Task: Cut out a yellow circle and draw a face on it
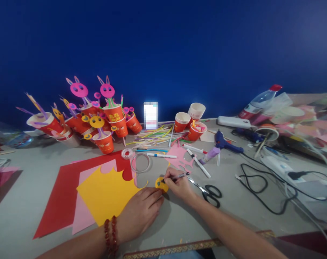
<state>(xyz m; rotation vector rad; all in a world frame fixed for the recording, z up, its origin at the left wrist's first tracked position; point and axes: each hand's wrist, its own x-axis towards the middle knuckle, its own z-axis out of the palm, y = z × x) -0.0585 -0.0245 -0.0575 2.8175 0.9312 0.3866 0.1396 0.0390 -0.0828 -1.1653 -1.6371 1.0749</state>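
Note:
In my right hand (176, 183) is a dark marker pen (182, 176), closed in the fingers, its tip down on a small yellow paper circle (158, 187). Bluish-green marks show on the circle. My left hand (143, 208) lies flat on the table with its fingers stretched out, fingertips at the circle's lower edge; a red bead bracelet circles the wrist. Partly beneath the left hand is yellow paper (106, 190) with cut-out curves, over pink paper (84, 208) and red paper (58, 194). Black-handled scissors (210, 194) lie open just right of my right hand.
Red paper cups (104, 144) with paper animal figures stand at the back left. More cups (182, 122), a phone-like screen (151, 116) and coloured sticks (152, 136) are farther back. A glue gun (225, 142), its cable and a power strip (278, 169) occupy the right.

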